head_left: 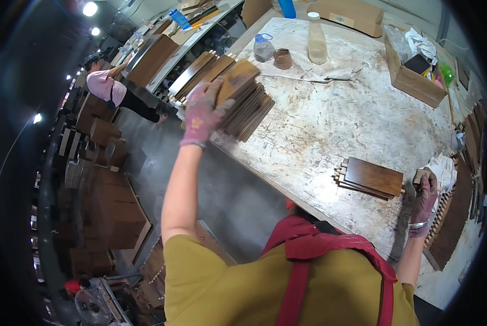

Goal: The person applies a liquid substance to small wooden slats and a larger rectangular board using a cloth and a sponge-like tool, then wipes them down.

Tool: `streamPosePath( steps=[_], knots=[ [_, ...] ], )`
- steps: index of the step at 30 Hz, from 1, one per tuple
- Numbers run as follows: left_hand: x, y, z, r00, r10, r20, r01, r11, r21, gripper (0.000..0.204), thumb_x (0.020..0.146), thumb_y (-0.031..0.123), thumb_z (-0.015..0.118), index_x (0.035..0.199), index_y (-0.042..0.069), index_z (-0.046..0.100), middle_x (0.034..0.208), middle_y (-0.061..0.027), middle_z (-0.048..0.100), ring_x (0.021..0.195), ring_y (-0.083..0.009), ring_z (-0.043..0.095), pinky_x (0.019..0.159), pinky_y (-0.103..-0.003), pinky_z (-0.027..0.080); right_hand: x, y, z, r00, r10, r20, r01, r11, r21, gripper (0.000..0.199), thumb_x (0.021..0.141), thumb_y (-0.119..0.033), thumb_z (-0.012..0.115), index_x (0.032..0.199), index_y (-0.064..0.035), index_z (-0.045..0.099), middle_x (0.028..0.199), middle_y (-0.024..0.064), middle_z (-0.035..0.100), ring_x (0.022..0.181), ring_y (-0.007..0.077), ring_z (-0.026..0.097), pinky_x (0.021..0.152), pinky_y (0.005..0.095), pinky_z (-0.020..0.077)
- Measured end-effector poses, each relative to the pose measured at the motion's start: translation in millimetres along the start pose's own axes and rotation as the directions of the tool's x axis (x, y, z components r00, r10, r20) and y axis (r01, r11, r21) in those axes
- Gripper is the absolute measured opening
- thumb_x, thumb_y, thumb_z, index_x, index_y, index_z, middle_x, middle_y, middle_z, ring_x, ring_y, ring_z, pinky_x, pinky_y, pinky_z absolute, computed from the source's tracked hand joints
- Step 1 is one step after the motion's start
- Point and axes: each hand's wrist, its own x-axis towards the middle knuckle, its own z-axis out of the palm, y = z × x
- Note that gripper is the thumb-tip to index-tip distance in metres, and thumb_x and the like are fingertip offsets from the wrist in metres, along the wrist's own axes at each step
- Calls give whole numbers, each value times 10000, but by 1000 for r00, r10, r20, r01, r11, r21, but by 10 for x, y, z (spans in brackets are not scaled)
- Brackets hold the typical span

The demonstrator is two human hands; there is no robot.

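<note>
My left hand (201, 113), in a pink-purple glove, is closed on the edge of a brown wooden board (238, 80). That board is tilted over a stack of dark wooden boards (249, 115) at the table's left edge; the glove is slightly blurred. At the far right my right hand (425, 196), gloved and with a band at the wrist, grips a small tan block (419, 176) whose kind I cannot make out. Between the hands lies a short pile of varnished boards (371, 176) with pale dowel pegs at their ends, nearest my right hand.
The stained white worktable (330, 125) carries a bottle of pale liquid (318, 43), a clear jug (263, 50) and a brown coiled roll (282, 58). A cardboard box (412, 76) stands far right. Pegged boards (453, 217) line the right side. A person (104, 87) works far left.
</note>
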Motion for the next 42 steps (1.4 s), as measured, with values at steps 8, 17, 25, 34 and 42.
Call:
streamPosePath(
  steps=[8, 17, 25, 34, 42],
  knots=[
    [222, 417, 394, 932, 342, -119, -287, 898, 332, 624, 797, 232, 739, 1377, 122, 537, 1383, -148, 513, 1317, -363, 436, 1090, -483, 356, -63, -126, -140, 1000, -14, -13, 10, 964, -266, 350, 922, -239, 640, 1176, 1, 612, 1096, 90, 616, 963, 188, 589, 780, 333, 527],
    [-796, 2892, 1552, 707, 702, 88, -603, 663, -443, 739, 789, 452, 744, 1402, 110, 513, 1365, -146, 524, 1251, -338, 496, 1070, -516, 352, -65, -15, 244, 995, 77, -66, -97, 908, -408, 425, 896, -327, 692, 1096, 40, 615, 851, 99, 649, 791, 157, 606, 727, 284, 495],
    [-869, 2947, 1714, 694, 718, 60, -618, 636, -462, 752, 752, 427, 754, 1408, 144, 517, 1270, -131, 569, 1135, -309, 549, 978, -475, 400, -53, -98, 315, 997, 45, -69, -78, 785, -615, 347, 886, -328, 673, 1056, -32, 612, 926, 168, 676, 839, 277, 652, 783, 367, 515],
    [-751, 2901, 1662, 671, 732, 123, -573, 616, -541, 633, 894, 441, 646, 1421, 120, 505, 1274, -191, 586, 1146, -371, 573, 962, -467, 461, -812, -464, 143, 994, 106, 18, -73, 791, -607, 258, 883, -241, 637, 1009, -21, 590, 887, 142, 645, 811, 251, 616, 775, 354, 499],
    [-199, 2644, 2052, 437, 838, 326, -474, 523, -709, 476, 993, 363, 512, 1409, 131, 515, 1315, -173, 570, 1229, -363, 519, 1057, -423, 413, -945, -477, 1293, 878, -267, 398, 472, 628, -619, 152, 890, -212, 621, 974, -85, 618, 906, 134, 615, 794, 316, 643, 719, 434, 516]
  ],
)
